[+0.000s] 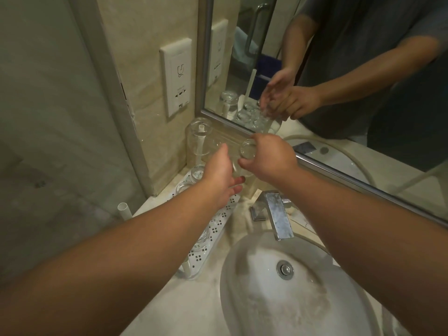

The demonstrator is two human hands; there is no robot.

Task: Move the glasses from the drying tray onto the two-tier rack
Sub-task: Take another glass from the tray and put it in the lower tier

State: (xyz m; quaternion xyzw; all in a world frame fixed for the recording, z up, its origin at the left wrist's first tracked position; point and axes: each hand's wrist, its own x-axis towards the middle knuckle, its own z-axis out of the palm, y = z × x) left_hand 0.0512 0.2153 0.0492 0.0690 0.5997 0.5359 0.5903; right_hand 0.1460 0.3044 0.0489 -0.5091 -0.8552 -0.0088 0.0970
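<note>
At the far left of the bench (169, 311), one tall glass (199, 139) stands upside down over a white peg of the rack (200, 144), its long axis upright. Below it the perforated drying tray (218, 226) holds several glasses, among them two at its far end (191, 178), mouths seemingly down. The left hand (218, 180) reaches out with fingers relaxed, touching the glass (247, 150) that the right hand (269, 158) grips, curled round its side, base facing the camera. The sink (278, 287) lies near right.
</note>
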